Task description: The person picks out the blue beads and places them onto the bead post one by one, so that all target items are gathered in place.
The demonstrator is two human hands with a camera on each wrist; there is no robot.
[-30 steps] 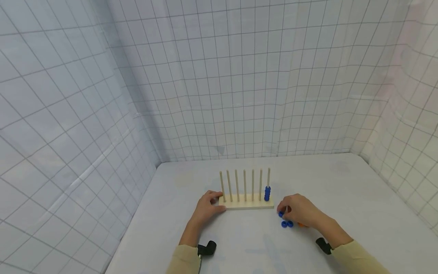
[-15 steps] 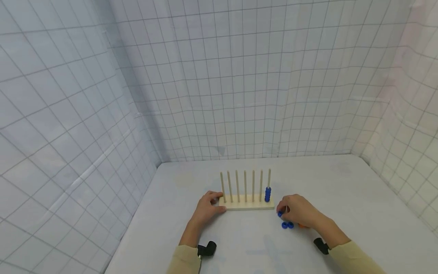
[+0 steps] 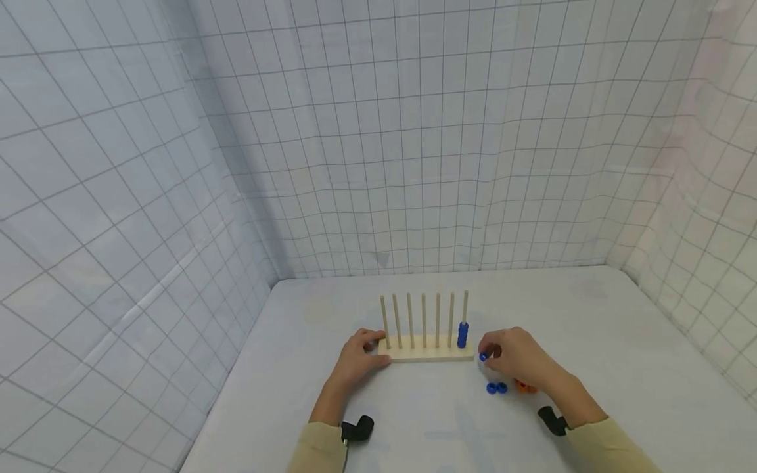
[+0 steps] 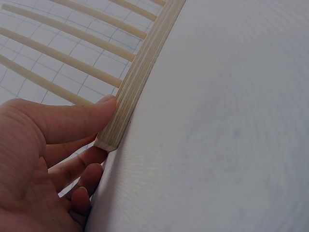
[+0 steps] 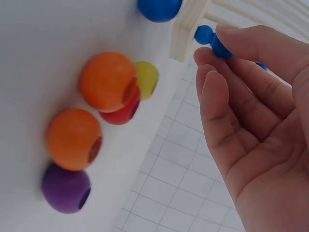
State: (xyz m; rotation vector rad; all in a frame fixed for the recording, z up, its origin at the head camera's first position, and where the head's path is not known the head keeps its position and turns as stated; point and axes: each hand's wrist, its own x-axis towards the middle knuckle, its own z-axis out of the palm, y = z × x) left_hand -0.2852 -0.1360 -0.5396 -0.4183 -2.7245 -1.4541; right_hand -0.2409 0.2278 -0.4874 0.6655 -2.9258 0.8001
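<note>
1. the rack (image 3: 426, 355) before you is pale wood: a flat rectangular base, layered like plywood along its side, with round, slender pegs (image 3: 424, 322) rising upright from it.
2. it stands near the middle of the bench (image 3: 278, 368), long side roughly parallel to the far edge and well in from the left and right edges.
3. your left hand (image 3: 357, 358) grips the base's end towards the bench's left edge, thumb on the near side and fingers round behind, spread only about as far as the base is deep.
4. your right hand (image 3: 519, 358), just past the other end towards the bench's right edge, pinches one held blue bead (image 5: 222, 48) between thumb and forefinger, tips nearly together. the bead is glossy and rounded, and clear of the bench.
5. count the pegs: seven, in one row. a blue stack (image 3: 462, 336) sits on the one nearest the bench's right edge; you can't count its beads surely.
6. two loose blue beads (image 3: 492, 388) lie side by side on the bench, nearer you than the rack.
7. further towards the right edge, your right wrist view gives two orange beads (image 5: 107, 81), one red bead (image 5: 120, 112), one yellow bead (image 5: 149, 79) and one purple bead (image 5: 66, 188), close together, dark holes showing in some.
</note>
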